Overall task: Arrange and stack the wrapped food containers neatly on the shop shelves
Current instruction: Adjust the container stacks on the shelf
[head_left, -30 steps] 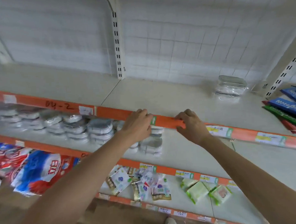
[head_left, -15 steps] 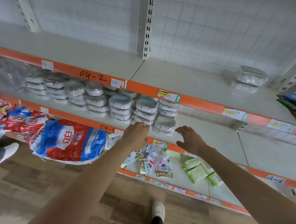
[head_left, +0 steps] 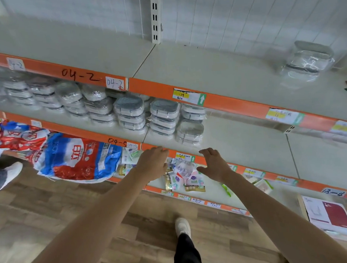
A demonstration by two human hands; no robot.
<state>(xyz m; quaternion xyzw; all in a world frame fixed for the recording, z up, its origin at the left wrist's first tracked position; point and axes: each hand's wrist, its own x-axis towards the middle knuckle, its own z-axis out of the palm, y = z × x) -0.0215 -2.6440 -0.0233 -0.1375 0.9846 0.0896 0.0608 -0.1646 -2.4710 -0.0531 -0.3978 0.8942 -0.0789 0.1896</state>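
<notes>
Several stacks of wrapped food containers stand in rows on the middle shelf, under the orange rail marked 04-2. One more wrapped bundle of containers sits alone at the far right of the upper shelf. My left hand and my right hand hover in front of the middle shelf's orange edge, just below the rightmost stacks. Both hands have relaxed fingers and hold nothing.
A large red, white and blue bag hangs over the lower shelf at left. Small packets lie on the bottom shelf under my hands. A cardboard box stands at right. Another person's shoe shows at far left; my shoe is on the wooden floor.
Both hands left the upper shelf's orange rail and dropped to the middle shelf's front edge. The view swung down and left, so more stacks now show.
</notes>
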